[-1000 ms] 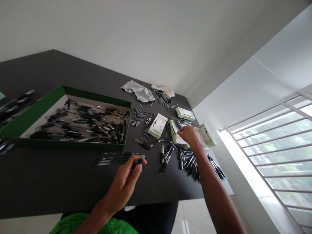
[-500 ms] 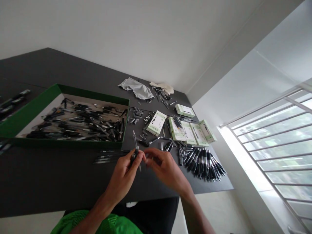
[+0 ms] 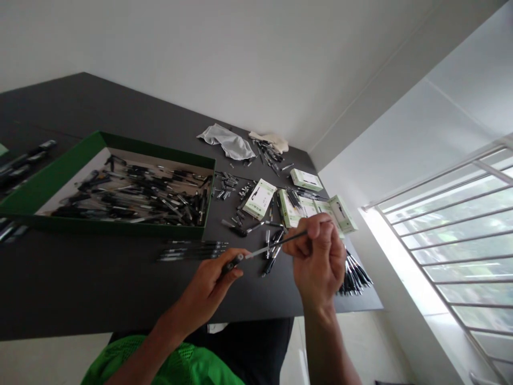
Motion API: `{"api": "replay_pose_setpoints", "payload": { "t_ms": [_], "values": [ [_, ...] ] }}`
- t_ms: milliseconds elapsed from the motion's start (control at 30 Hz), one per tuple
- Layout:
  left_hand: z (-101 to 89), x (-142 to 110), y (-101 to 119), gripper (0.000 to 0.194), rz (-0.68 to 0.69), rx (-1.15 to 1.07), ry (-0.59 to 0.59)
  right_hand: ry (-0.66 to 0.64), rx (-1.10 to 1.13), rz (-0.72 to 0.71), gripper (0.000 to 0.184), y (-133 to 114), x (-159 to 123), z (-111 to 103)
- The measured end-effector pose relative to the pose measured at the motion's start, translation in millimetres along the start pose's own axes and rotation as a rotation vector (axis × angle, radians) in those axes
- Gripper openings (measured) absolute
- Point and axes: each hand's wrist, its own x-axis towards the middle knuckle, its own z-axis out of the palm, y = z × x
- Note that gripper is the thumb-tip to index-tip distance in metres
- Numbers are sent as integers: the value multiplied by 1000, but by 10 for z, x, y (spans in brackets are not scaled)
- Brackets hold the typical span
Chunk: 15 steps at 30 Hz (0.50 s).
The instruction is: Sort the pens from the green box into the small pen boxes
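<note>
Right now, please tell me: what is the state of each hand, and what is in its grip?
Left hand: closed, holding a dark pen barrel.
Right hand: closed, holding a thin refill.

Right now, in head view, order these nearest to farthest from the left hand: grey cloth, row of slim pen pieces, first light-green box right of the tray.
1. Slim pen pieces: just beyond the left hand.
2. Light-green box: ahead, right.
3. Grey cloth: far side, near wall.
</note>
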Motion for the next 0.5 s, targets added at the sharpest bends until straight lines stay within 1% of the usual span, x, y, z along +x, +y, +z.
{"api": "replay_pose_setpoints", "payload": {
  "t_ms": [67, 133, 333, 433, 500],
  "values": [
    [-3, -1, -12, 41, 19, -4, 13, 15, 48, -16, 35, -22, -9, -6],
    [4, 0, -18, 42, 24, -2, 20, 10, 28, -15, 36, -29, -22, 8],
    [35, -10, -28, 40, 25, -14, -14, -16, 54, 0, 35, 19, -26, 29],
    [34, -25, -40, 40, 28, -16, -21, -37, 9, 6, 36, 33, -16, -27],
    [33, -30, -48, 39, 32, -6, -32, -63, -70, -16, 36, 15, -17, -82]
  ]
}}
